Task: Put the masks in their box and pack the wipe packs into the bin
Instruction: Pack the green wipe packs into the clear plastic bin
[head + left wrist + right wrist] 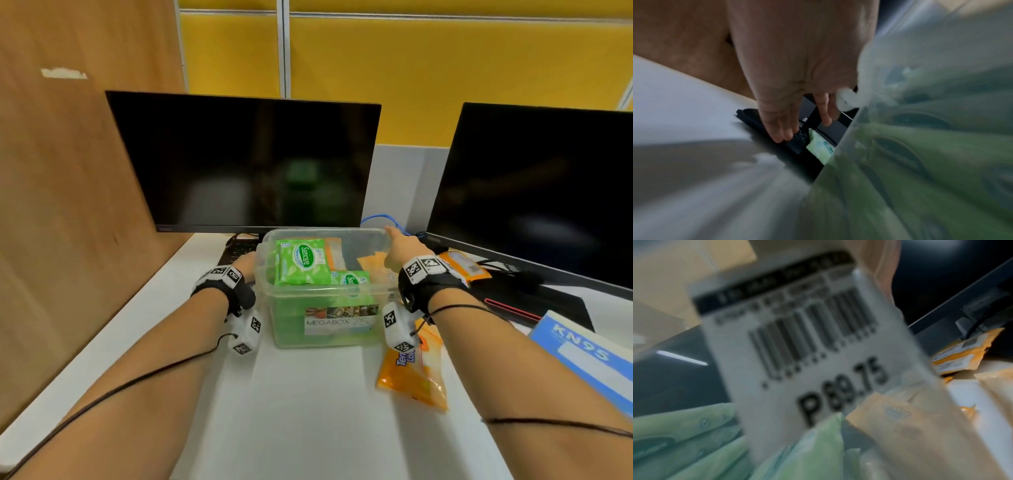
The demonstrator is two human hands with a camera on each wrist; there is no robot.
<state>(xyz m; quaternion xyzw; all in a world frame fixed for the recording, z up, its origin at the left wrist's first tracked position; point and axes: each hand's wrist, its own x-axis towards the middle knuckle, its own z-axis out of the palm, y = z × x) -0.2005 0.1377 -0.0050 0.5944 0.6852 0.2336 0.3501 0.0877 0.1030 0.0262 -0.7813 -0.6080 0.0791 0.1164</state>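
Observation:
A clear plastic bin (322, 291) stands mid-desk and holds green wipe packs (301, 262) and an orange pack (373, 260). My left hand (245, 262) lies along the bin's left wall with straight fingers and holds nothing. In the left wrist view this left hand (803, 128) is over a black keyboard, close to a green pack (820, 149) lying behind the bin (900, 146). My right hand (394, 246) rests on the bin's right rim, a finger stretched toward the far corner. A loose orange pack (414, 373) lies at the near right. The blue KN95 mask box (589, 356) sits far right.
Two dark monitors (246, 161) (548, 192) stand behind the bin, a keyboard (239, 250) under the left one. Another orange pack (462, 267) lies by the right monitor's base. A wooden partition (68, 205) bounds the left. A barcode label (807, 345) fills the blurred right wrist view.

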